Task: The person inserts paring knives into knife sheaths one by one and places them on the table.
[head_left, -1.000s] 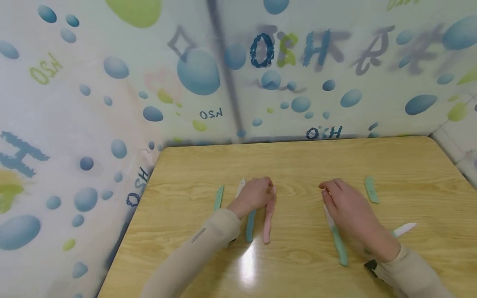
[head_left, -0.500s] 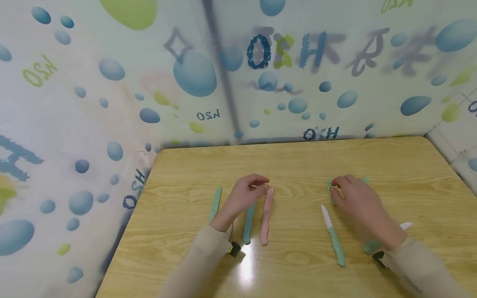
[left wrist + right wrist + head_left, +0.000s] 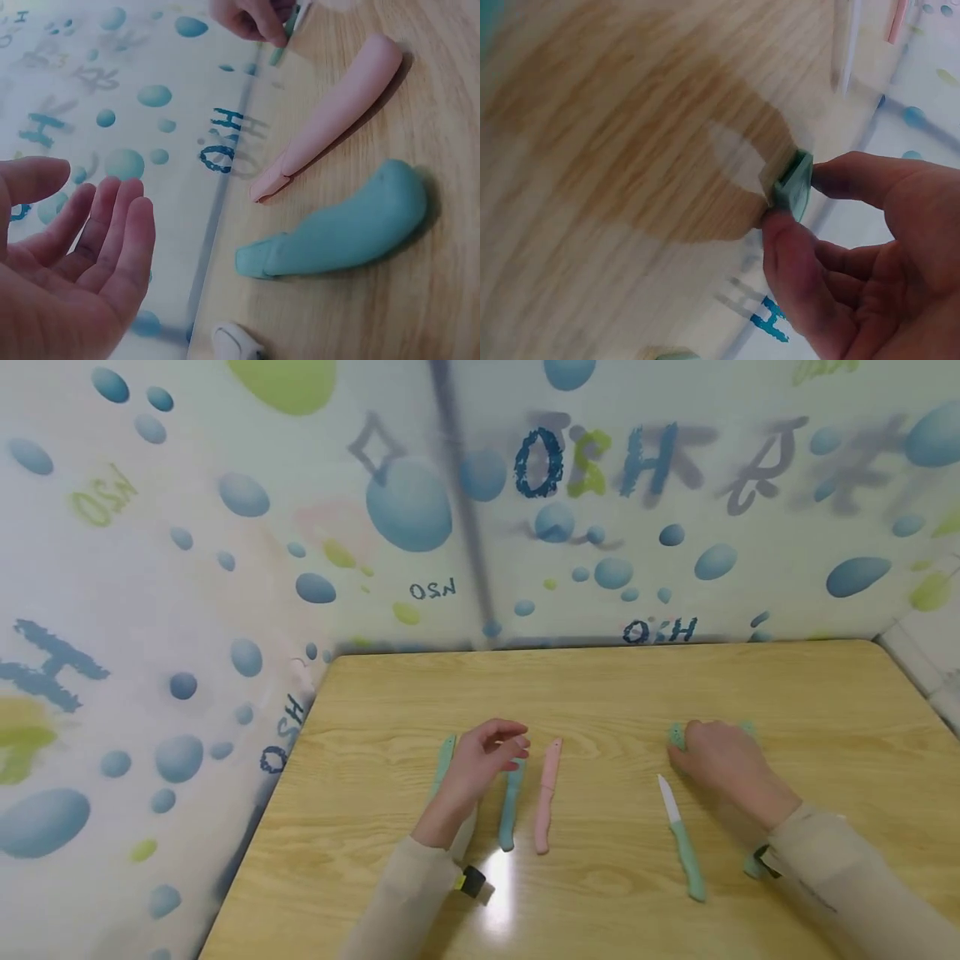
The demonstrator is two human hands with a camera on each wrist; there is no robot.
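My right hand (image 3: 727,768) pinches a small green blade sheath (image 3: 795,187) between thumb and fingers, low over the table at the right. Just in front of it lies a knife with a green handle and bare white blade (image 3: 686,856). My left hand (image 3: 480,764) hovers with loosely bent fingers and holds nothing. Beneath and beside it lie a sheathed blue knife (image 3: 510,814) and a sheathed pink knife (image 3: 547,802). A green sheathed knife (image 3: 445,760) is partly hidden by that hand.
Another green sheath (image 3: 748,727) shows beyond the right hand. A second green knife handle (image 3: 752,866) peeks out under the right wrist. Something white (image 3: 465,835) lies behind the left wrist. The wooden table (image 3: 600,693) meets a patterned wall at the back.
My right hand has gone from over the bare knife's tip to the sheath beyond it and now pinches it. My left hand has drawn left, away from the pink knife.
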